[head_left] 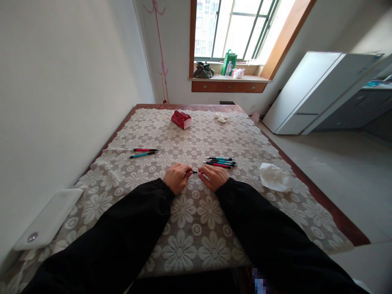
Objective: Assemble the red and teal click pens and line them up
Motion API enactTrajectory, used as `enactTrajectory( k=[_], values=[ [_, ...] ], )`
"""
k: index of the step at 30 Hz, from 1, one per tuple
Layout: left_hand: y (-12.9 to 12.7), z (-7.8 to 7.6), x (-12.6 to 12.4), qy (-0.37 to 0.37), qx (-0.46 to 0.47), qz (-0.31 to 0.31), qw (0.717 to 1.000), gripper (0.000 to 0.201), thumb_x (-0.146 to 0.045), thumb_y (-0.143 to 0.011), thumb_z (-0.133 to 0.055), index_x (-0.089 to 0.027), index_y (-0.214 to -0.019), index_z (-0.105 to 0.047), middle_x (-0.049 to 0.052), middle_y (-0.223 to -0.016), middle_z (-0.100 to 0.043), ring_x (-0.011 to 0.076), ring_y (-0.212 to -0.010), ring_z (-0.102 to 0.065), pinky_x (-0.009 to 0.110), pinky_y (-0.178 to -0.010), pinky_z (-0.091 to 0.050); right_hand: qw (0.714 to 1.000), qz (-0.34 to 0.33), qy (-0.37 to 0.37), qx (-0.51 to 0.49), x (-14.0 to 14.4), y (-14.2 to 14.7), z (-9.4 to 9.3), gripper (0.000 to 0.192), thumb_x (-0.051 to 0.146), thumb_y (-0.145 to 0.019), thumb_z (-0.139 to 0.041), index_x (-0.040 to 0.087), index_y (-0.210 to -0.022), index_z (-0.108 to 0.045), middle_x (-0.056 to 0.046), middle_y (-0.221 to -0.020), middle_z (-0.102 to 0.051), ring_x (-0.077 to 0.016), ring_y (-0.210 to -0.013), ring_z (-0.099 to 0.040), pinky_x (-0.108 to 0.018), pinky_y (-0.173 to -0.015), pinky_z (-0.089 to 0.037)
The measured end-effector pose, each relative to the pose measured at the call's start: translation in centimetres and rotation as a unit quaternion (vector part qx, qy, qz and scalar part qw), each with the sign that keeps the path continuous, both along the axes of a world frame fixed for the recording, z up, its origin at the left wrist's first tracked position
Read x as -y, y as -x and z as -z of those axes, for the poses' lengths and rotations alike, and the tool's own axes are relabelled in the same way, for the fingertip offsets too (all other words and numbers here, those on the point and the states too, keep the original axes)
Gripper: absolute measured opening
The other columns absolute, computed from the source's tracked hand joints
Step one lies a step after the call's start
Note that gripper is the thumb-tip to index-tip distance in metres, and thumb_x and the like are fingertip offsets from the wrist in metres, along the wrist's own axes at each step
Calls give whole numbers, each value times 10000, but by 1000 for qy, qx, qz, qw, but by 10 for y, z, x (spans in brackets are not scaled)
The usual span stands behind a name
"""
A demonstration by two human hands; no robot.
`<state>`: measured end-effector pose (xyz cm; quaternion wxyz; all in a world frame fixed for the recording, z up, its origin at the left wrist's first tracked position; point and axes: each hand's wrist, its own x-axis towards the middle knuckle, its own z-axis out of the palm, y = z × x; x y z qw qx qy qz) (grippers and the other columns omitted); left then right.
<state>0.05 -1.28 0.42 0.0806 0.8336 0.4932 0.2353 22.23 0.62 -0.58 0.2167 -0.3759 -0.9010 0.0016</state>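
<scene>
Head view only. Both hands are down on the tabletop (306, 179), roughly centre, nearer the near edge than the far one.

Left hand (177, 177): fingers curled, pinching the dark end of a small pen (197, 172). Right hand (214, 176): also curled, closed on the red end of the same pen. The pen sits between the two hands, low over the lace tablecloth (190, 228); can't tell if it touches the cloth. Black sleeves on both arms.

Just beyond the right hand, toward the far edge: a cluster of pens (220, 162), teal and red with black parts, lying side by side and touching. Near the left edge: two more pens, one red (145, 150) and one teal (142, 155), parallel, just beside each other and well apart from the cluster.

Right edge: crumpled white tissue (274, 177), near the right forearm. Far edge: red tissue pack (181, 119) at mid-width, small white wad (221, 118) to its right. Near-left corner: flat white device (49, 220), partly over the cloth edge.

Off the table: white cabinet (312, 94) on the right, window sill (229, 78) with bags at the back.
</scene>
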Motion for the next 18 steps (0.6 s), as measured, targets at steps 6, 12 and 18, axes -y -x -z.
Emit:
enactTrajectory(
  k=[6, 12, 18],
  values=[
    [-1, -1, 1, 9, 11, -20, 1000, 165, -200, -936, -560, -235, -1063, -658, 36, -1012, -724, 233, -985, -639, 380, -888, -487, 999, 39, -10, 8, -1, 0, 0, 221, 263, -1016, -451, 205, -950, -654, -32, -910, -663, -144, -740, -580, -273, -649, -326],
    [1, 0, 0, 11, 16, -52, 998, 175, -178, -912, -549, -233, -1036, -659, 36, -1072, -727, 257, -1038, -621, 425, -916, -470, 996, 92, -13, 2, 0, 0, -3, 167, 209, -959, -486, 203, -897, -641, -30, -906, -639, -147, -751, -586, -275, -625, -324],
    [2, 3, -1, 2, 29, -81, 996, 145, -197, -899, -561, -232, -990, -669, 45, -1051, -722, 262, -1024, -614, 430, -911, -472, 995, 100, -9, 0, 0, 0, -4, 144, 194, -934, -505, 204, -874, -635, -33, -895, -636, -150, -746, -579, -271, -617, -326]
  ],
)
